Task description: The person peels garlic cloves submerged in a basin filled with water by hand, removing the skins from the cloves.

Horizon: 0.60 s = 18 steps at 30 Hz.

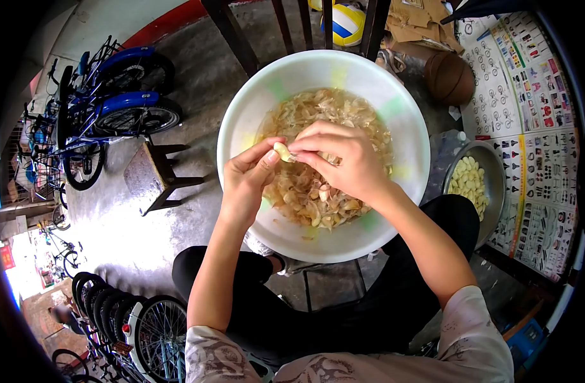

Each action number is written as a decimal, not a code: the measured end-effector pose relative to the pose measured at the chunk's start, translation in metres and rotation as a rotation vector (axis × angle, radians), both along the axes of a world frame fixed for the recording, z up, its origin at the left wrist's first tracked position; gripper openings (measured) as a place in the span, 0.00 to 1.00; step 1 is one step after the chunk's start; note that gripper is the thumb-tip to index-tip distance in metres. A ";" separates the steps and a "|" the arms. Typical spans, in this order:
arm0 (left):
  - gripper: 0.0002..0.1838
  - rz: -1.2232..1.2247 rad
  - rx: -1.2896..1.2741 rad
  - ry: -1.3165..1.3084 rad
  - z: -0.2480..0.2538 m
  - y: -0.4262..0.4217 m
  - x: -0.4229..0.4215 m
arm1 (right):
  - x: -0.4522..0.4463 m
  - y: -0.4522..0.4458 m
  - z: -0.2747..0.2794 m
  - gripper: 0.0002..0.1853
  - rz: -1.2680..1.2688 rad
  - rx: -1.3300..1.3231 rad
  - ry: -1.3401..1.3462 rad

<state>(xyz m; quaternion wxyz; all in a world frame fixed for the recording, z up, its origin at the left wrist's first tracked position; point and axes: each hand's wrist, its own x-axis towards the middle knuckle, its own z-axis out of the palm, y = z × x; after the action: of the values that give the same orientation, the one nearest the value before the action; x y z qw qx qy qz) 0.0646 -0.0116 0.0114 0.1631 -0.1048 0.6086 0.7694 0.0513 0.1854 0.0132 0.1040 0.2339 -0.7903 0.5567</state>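
Over a large white basin [241, 115], both hands meet around one pale garlic clove [282, 152]. My left hand [249, 169] pinches the clove between thumb and fingertips. My right hand [340, 156] has its thumb and fingers pressed together at the clove's right end; whether they grip the clove or a bit of its skin is too small to tell. Below them, garlic skins and cloves [318, 207] float in water in the basin. To the right, a metal bowl [495, 185] holds many peeled garlic cloves [468, 182].
The basin stands against a dark wooden chair [232, 38]. A small wooden stool [146, 172] and several bicycles [130, 115] are on the left. Behind are a volleyball [345, 25], a brown basketball [450, 78] and cardboard [420, 25]. A printed poster sheet [522, 127] lies at the right.
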 end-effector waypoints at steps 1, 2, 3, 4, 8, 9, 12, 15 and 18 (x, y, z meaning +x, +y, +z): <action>0.16 -0.042 -0.003 0.000 0.001 -0.002 0.000 | -0.001 0.001 -0.002 0.11 0.022 0.012 0.029; 0.16 -0.043 -0.003 0.000 0.003 -0.002 0.000 | -0.001 0.002 -0.004 0.10 0.044 0.024 0.058; 0.17 -0.066 -0.022 -0.018 0.005 -0.003 0.000 | -0.001 0.002 -0.004 0.10 0.043 0.024 0.057; 0.18 -0.089 -0.042 -0.036 0.006 -0.003 0.000 | 0.000 0.002 -0.003 0.09 0.048 0.025 0.056; 0.17 -0.037 0.028 -0.047 0.002 -0.002 0.000 | 0.001 0.002 0.002 0.05 0.053 0.041 0.018; 0.17 -0.036 0.065 -0.060 0.001 -0.003 0.000 | 0.001 0.001 0.002 0.05 0.053 0.040 0.017; 0.17 -0.026 0.125 -0.092 0.002 -0.002 0.000 | 0.001 0.000 -0.001 0.04 0.048 0.032 0.015; 0.17 -0.027 0.187 -0.123 -0.001 -0.004 0.000 | 0.001 0.000 -0.001 0.04 0.052 0.033 0.004; 0.17 -0.035 0.234 -0.145 0.000 -0.004 0.000 | 0.002 0.000 -0.001 0.04 0.061 0.047 -0.031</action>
<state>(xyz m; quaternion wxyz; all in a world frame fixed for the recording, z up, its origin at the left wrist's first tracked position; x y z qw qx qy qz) 0.0642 -0.0158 0.0111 0.2313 -0.1300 0.5029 0.8226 0.0532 0.1853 0.0122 0.0695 0.2516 -0.7971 0.5446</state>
